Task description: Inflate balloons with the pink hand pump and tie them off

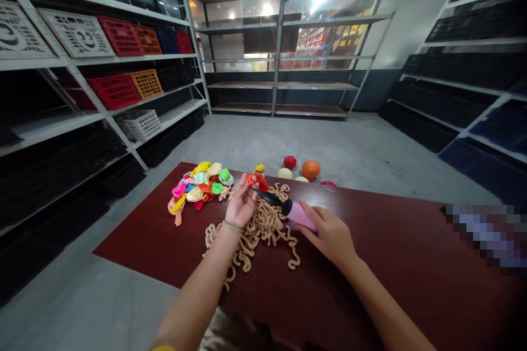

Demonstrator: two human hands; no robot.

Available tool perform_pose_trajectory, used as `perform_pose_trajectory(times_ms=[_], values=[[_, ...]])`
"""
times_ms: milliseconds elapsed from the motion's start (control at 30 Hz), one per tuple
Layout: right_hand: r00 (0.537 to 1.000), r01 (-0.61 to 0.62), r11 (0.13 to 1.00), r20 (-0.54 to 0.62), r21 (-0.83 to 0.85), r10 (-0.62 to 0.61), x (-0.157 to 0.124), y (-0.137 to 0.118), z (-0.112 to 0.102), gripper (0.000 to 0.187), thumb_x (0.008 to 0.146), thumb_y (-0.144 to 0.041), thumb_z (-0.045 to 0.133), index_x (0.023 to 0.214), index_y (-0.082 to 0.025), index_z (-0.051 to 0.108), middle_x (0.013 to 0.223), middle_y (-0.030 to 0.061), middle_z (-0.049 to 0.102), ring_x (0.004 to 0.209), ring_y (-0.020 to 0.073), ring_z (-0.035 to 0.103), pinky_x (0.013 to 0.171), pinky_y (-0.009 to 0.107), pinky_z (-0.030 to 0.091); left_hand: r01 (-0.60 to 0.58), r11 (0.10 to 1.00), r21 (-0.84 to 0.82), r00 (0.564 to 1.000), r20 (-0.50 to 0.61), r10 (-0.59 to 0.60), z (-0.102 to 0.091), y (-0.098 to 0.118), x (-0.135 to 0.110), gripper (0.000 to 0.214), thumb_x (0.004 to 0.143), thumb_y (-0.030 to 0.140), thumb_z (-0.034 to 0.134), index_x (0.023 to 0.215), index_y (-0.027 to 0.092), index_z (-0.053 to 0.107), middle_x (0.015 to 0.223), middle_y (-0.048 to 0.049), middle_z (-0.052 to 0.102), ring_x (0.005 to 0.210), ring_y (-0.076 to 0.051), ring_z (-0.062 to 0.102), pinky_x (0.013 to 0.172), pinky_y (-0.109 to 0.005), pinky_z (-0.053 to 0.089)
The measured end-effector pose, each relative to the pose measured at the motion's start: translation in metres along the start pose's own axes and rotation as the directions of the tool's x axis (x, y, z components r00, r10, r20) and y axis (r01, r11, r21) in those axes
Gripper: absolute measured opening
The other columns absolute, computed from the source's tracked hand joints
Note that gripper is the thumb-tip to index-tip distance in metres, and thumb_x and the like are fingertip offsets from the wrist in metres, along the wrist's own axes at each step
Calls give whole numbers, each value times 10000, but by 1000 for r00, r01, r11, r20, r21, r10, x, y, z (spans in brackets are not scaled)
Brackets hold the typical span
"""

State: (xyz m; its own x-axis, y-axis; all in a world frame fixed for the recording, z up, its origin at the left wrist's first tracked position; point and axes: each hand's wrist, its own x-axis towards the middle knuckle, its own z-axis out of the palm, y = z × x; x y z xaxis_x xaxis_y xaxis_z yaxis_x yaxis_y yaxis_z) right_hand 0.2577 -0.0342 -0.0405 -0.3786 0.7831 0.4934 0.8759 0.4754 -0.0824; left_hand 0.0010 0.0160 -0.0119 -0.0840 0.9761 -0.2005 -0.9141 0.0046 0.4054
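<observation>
My right hand (331, 233) is wrapped round the pink barrel of a hand balloon pump (302, 216). A black tapered piece (269, 197) runs from the pump's front end toward my left hand. My left hand (242, 203), palm turned up, has its fingers pinched at the tip of that piece; I cannot tell whether it is a nozzle or a limp balloon. Just behind those fingertips is an orange-red balloon (258, 181). Beneath both hands lies a heap of beige curly strands (263, 225). A pile of limp colourful balloons (200, 186) lies left of my left hand.
The dark red table (144, 241) stretches across the front. Round balls or blown-up balloons, among them an orange one (310, 169) and a red one (290, 162), lie on the floor past its far edge. Shelves with crates (117, 90) stand left; a rack (274, 88) stands behind.
</observation>
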Motion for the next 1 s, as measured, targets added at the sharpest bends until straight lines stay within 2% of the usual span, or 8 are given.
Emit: perform_pose_trajectory(times_ms=[100, 233, 533, 800, 1000], values=[[1000, -28, 999, 8, -26, 28, 0, -3, -2, 549, 929, -490, 490, 1430, -273, 432, 1117, 76, 653, 870, 216, 632, 733, 317, 477, -25, 999, 34, 1000, -2, 25, 1, -3, -1, 330, 911, 36, 477, 1194, 168, 582, 1066, -93, 703, 972, -130, 689, 912, -248, 536], [999, -48, 998, 10, -45, 48, 0, -5, -2, 546, 931, -495, 482, 1425, -265, 444, 1075, 78, 663, 863, 213, 630, 728, 303, 463, -123, 991, 61, 992, 22, 122, 1, -7, 0, 292, 885, 36, 532, 1137, 170, 595, 1058, -74, 705, 965, -115, 682, 927, -248, 518], [994, -103, 994, 22, -26, 104, 3, -18, -1, 552, 935, -497, 476, 1435, -271, 421, 1054, 64, 664, 853, 202, 637, 716, 288, 456, -351, 913, 207, 936, 121, 332, -1, -22, -3, 343, 771, 145, 727, 1094, 194, 624, 1182, -63, 650, 1101, -167, 623, 959, -300, 476], [990, -136, 990, 22, -26, 137, 3, -25, -2, 543, 920, -477, 504, 1418, -269, 443, 1037, 52, 674, 836, 195, 644, 675, 272, 451, -439, 847, 299, 899, 140, 416, -1, -31, -4, 367, 745, 216, 761, 1090, 219, 636, 1186, -50, 643, 1080, -175, 628, 941, -299, 483], [990, -140, 990, 15, -21, 140, 3, -30, 1, 550, 921, -465, 514, 1429, -279, 419, 1058, 45, 674, 845, 195, 647, 676, 274, 454, -460, 819, 342, 888, 194, 418, -1, -33, -5, 378, 777, 240, 736, 1132, 237, 607, 1157, -51, 657, 1069, -181, 640, 993, -356, 462]])
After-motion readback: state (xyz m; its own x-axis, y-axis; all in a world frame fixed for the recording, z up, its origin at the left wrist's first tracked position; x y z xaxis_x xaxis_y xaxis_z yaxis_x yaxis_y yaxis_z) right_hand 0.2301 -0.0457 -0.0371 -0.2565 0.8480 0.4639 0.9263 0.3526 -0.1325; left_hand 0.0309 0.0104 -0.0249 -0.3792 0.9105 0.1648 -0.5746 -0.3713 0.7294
